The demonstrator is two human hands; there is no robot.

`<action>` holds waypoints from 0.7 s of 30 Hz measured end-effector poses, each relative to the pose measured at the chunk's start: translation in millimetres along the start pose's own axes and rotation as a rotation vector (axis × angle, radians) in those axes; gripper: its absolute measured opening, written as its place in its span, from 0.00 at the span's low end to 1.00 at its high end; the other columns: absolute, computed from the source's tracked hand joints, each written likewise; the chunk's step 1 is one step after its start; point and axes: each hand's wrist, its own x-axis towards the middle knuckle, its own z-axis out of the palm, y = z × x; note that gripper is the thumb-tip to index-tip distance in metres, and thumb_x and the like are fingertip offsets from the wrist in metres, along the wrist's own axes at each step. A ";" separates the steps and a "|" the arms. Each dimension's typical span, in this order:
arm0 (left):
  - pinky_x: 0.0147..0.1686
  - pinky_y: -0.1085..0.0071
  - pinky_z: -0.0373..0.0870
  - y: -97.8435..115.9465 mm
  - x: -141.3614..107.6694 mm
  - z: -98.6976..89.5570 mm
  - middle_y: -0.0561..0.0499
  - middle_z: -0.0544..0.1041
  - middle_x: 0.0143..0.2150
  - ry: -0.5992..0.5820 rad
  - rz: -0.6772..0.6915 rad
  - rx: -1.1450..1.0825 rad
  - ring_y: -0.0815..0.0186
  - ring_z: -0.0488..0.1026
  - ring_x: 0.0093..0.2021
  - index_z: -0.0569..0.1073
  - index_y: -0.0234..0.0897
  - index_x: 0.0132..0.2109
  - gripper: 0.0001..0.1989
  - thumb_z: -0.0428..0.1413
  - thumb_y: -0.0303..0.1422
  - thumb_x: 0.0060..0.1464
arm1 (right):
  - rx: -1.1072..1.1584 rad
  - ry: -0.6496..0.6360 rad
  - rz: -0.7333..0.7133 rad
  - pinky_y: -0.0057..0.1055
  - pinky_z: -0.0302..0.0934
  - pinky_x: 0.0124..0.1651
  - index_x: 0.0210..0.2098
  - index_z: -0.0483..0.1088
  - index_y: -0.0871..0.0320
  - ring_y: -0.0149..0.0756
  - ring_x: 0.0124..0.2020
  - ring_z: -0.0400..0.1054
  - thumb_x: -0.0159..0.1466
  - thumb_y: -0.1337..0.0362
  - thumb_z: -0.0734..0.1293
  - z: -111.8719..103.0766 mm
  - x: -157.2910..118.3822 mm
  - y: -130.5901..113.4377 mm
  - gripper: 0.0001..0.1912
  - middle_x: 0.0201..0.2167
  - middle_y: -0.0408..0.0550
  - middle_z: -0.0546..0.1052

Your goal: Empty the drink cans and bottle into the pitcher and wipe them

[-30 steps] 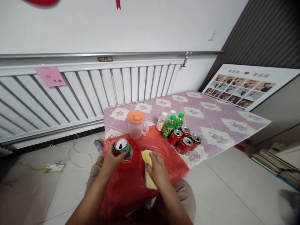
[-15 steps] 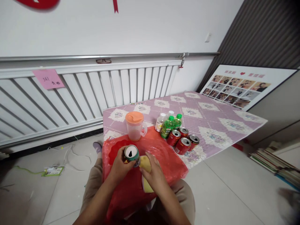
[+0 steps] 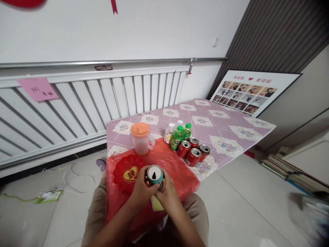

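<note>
Between my two hands an opened drink can (image 3: 155, 173) with a green-blue side stands upright, its white top and dark mouth facing up. My left hand (image 3: 142, 187) is closed round the can's left side. On the other side my right hand (image 3: 168, 188) wraps against the can, with a bit of yellow cloth showing by its fingers. More yellow cloth (image 3: 157, 203) shows below the hands, over the red plastic sheet (image 3: 167, 156). Close by on the left lies a red scalloped tray (image 3: 119, 171) with a gold heart print.
Behind the hands stands a clear pitcher (image 3: 141, 142) with an orange lid. Several red cans (image 3: 193, 157) and several small bottles (image 3: 177, 139) are grouped to its right on the flowered tablecloth (image 3: 221, 145). A white radiator (image 3: 138, 94) runs along the wall.
My right hand has come in from beside the can and now presses against its side. The can has shifted right, uncovering more of the red tray. The view has turned slightly right.
</note>
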 end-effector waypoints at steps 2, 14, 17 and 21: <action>0.54 0.59 0.71 -0.5 -0.6 5.3 0.45 0.73 0.50 -0.027 -0.009 0.000 0.59 0.73 0.51 0.64 0.38 0.52 0.29 0.59 0.23 0.39 | 0.026 0.018 0.007 0.49 0.61 0.61 0.60 0.63 0.55 0.49 0.58 0.67 0.52 0.69 0.70 -2.6 -2.0 3.6 0.36 0.57 0.56 0.72; 0.61 0.50 0.63 -30.5 -2.4 33.5 0.39 0.66 0.61 -0.126 0.043 0.132 0.51 0.66 0.61 0.57 0.40 0.62 0.41 0.63 0.25 0.41 | 0.032 0.086 0.158 0.46 0.64 0.57 0.58 0.62 0.59 0.49 0.53 0.71 0.51 0.64 0.71 -33.2 -16.4 29.4 0.35 0.53 0.58 0.75; 0.62 0.45 0.60 -46.7 -5.7 28.8 0.38 0.68 0.60 -0.189 0.208 0.316 0.49 0.65 0.62 0.63 0.39 0.60 0.32 0.61 0.29 0.48 | -0.006 0.177 0.258 0.47 0.66 0.55 0.56 0.63 0.57 0.51 0.51 0.72 0.50 0.59 0.73 -48.1 -22.1 40.6 0.35 0.51 0.57 0.76; 0.58 0.47 0.66 -68.3 -15.1 25.2 0.39 0.73 0.55 -0.333 0.412 0.557 0.52 0.69 0.57 0.69 0.37 0.55 0.23 0.57 0.27 0.51 | -0.007 0.265 0.400 0.44 0.70 0.47 0.56 0.62 0.58 0.49 0.44 0.76 0.49 0.52 0.73 -71.0 -27.2 58.8 0.38 0.44 0.53 0.79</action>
